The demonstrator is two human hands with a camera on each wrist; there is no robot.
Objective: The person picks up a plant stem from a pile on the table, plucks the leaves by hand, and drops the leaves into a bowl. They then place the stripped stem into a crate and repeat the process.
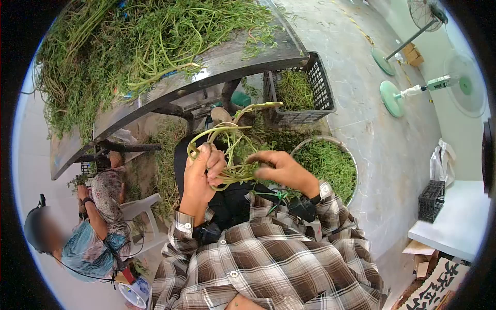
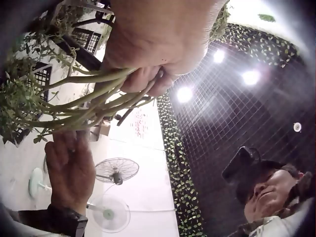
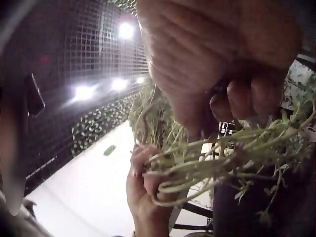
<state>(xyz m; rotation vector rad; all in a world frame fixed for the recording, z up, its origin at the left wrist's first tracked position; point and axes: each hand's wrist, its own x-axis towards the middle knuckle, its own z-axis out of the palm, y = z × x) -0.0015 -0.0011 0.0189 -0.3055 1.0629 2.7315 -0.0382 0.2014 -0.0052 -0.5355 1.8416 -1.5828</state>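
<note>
My left hand (image 1: 203, 168) grips a bunch of leafy green stems (image 1: 235, 173), its fingers curled round their bent ends. Some stems loop up above the fist, and the leafy ends trail to the right. In the left wrist view the stems (image 2: 94, 101) run out from under the curled fingers. Beside the bunch, my right hand (image 1: 284, 169) has its fingers loosely bent and its thumb apart from them. The right wrist view has this hand (image 3: 222, 59) close over the stems (image 3: 212, 170), with nothing visible between thumb and fingers.
A table (image 1: 248, 64) bears a large heap of greens (image 1: 155, 41). Black crate (image 1: 323, 82) and round basket (image 1: 356, 170) hold more greens at the right. Another person (image 1: 85, 248) sits at the left by a white chair (image 1: 147, 212). Fans (image 1: 395, 98) stand along the wall.
</note>
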